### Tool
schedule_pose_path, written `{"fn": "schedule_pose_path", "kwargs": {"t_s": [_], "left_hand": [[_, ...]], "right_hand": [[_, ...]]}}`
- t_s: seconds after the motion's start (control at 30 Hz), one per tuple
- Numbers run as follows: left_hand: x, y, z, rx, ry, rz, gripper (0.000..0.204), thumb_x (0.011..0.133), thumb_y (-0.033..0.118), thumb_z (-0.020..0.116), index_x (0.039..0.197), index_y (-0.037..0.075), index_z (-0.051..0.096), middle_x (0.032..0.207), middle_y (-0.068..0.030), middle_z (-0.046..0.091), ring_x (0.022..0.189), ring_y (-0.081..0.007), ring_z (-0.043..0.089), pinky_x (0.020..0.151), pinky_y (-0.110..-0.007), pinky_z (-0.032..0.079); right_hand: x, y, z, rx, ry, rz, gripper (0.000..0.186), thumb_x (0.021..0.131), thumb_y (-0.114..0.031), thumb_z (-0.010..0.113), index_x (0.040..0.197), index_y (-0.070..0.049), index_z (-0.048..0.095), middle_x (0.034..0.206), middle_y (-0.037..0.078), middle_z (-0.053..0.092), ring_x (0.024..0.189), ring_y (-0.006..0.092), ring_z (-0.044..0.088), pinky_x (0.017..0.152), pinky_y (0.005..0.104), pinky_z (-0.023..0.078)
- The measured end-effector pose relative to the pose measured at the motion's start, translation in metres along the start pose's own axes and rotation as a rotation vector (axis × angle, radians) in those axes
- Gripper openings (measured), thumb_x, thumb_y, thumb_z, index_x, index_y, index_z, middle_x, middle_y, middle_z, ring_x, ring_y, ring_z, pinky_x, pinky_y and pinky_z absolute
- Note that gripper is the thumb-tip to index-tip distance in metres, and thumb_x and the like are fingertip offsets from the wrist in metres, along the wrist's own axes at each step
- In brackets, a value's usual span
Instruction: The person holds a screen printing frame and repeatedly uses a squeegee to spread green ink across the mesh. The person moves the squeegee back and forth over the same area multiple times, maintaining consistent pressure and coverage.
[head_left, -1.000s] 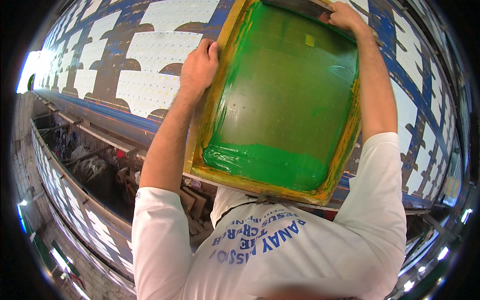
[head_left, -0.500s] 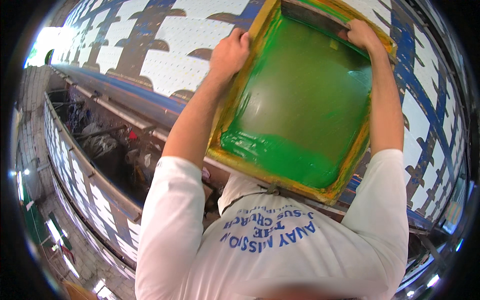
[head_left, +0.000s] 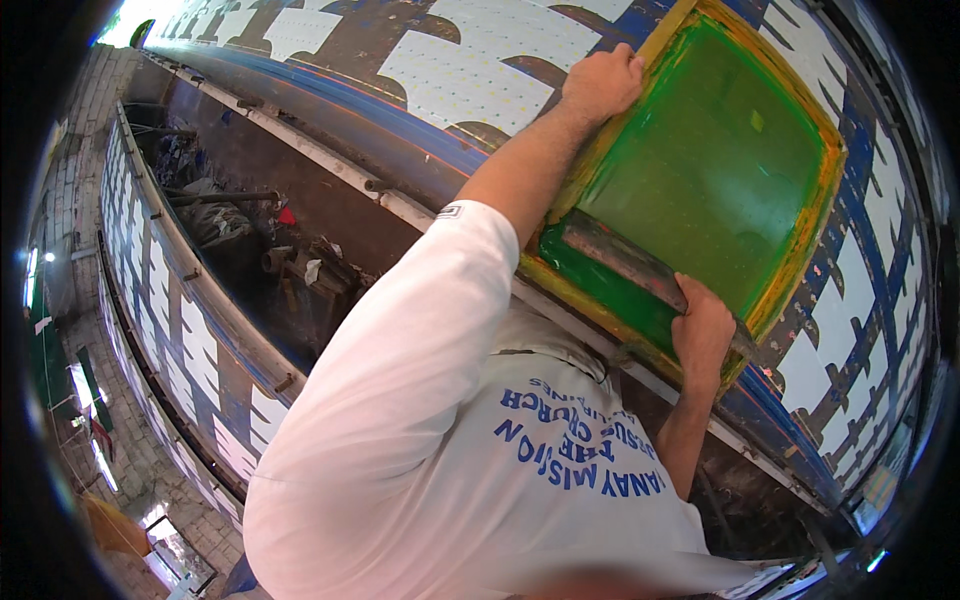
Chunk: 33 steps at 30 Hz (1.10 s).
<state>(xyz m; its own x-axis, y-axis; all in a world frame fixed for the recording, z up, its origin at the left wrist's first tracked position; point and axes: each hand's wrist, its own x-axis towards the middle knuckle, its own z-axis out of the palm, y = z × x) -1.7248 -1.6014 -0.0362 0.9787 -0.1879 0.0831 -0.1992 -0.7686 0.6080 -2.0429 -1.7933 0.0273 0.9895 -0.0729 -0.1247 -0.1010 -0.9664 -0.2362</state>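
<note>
A screen printing frame (head_left: 832,165) with yellow-stained edges lies tilted over the long printing table. Its mesh (head_left: 715,165) is coated in green, with wet green ink (head_left: 610,292) pooled at the near end. My left hand (head_left: 603,85) is closed on the frame's left edge, toward the far corner. In my right hand (head_left: 703,330) is a squeegee (head_left: 622,255) with a worn wooden handle, gripped near its right end. It lies across the near part of the mesh, and its blade is hidden.
White cut pieces (head_left: 470,65) lie in rows on the blue and brown table. A rail (head_left: 385,200) runs along its near edge. Beyond a gap with dark bundles and scraps (head_left: 225,225), another table with white pieces (head_left: 165,270) stands at left.
The squeegee in my right hand has come from the frame's far end to its near end. My left hand still holds the left edge. The view has shifted, so the frame appears further right.
</note>
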Motion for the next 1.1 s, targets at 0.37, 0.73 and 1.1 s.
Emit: {"fn": "schedule_pose_path", "kwargs": {"t_s": [0.37, 0.73, 1.1], "left_hand": [[-0.006, 0.006, -0.01, -0.012, -0.107, -0.05, 0.05, 0.108, 0.048, 0.05, 0.132, 0.006, 0.06, 0.114, -0.0217, 0.076, 0.111, -0.0416, 0.073, 0.098, -0.054, 0.057], [-0.008, 0.009, -0.015, -0.049, -0.106, -0.081, 0.051, 0.105, 0.049, 0.053, 0.132, 0.007, 0.061, 0.113, -0.022, 0.076, 0.111, -0.0408, 0.072, 0.1, -0.053, 0.056], [-0.001, 0.006, -0.006, 0.045, -0.053, -0.106, 0.054, 0.102, 0.053, 0.056, 0.137, 0.013, 0.064, 0.124, -0.0205, 0.075, 0.119, -0.0405, 0.07, 0.106, -0.051, 0.054]], "right_hand": [[0.002, -0.005, -0.028, 0.086, -0.142, 0.092, 0.063, 0.073, 0.013, 0.056, 0.125, -0.015, 0.079, 0.122, 0.015, 0.076, 0.112, 0.0393, 0.072, 0.097, 0.047, 0.057], [-0.054, -0.028, -0.009, 0.12, -0.3, -0.04, 0.073, 0.079, 0.014, 0.067, 0.148, -0.006, 0.06, 0.155, 0.017, 0.058, 0.145, 0.0366, 0.052, 0.118, 0.0463, 0.044], [-0.081, 0.106, -0.04, 0.355, -0.112, 0.138, 0.057, 0.099, -0.023, 0.075, 0.149, -0.002, 0.059, 0.156, 0.022, 0.056, 0.143, 0.0385, 0.054, 0.12, 0.0454, 0.041]]}}
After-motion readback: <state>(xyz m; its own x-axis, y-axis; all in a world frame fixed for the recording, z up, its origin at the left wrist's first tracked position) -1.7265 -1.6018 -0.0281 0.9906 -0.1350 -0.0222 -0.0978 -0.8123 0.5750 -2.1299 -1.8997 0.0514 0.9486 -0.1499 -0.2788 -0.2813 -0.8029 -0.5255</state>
